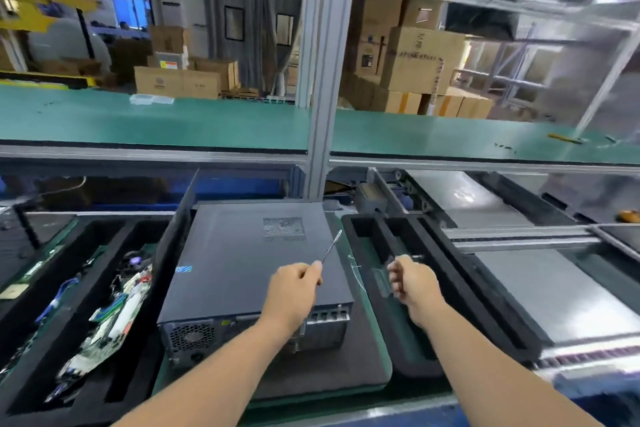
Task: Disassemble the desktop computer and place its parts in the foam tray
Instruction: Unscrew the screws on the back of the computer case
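The left hand [294, 288] pinches a screwdriver [330, 246], shaft aimed away over the closed computer [242, 260]. Its rear screws lie below that wrist; the right hand's [410, 282] curled fingers' contents are unclear

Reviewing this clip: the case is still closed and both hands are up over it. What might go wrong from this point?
Two risks, both judgement calls:
1. The left hand holds a thin metal tool above the computer case; its tip might scratch the lid or slip.
2. The right hand grips something small, too blurred to identify, over the foam tray; dropped, it may vanish into a dark slot.
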